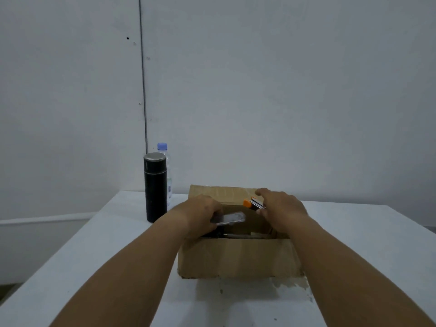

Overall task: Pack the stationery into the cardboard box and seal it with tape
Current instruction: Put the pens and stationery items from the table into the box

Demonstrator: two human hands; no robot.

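Note:
An open cardboard box [238, 258] stands on the white table, its far flap upright. Over the box's open top, my left hand [203, 215] grips a flat, clear plastic item [232, 219]. My right hand [280, 208] holds a dark tool with an orange end [250, 203] above the box's right side. Inside the box, dark and pale stationery items [236, 235] show just over the near wall; most of the contents are hidden.
A black flask [155, 186] stands left of the box, with a clear water bottle [165, 161] behind it. The white table [113, 244] ends at the wall behind. A torn paper patch [292, 285] marks the table by the box's right front corner.

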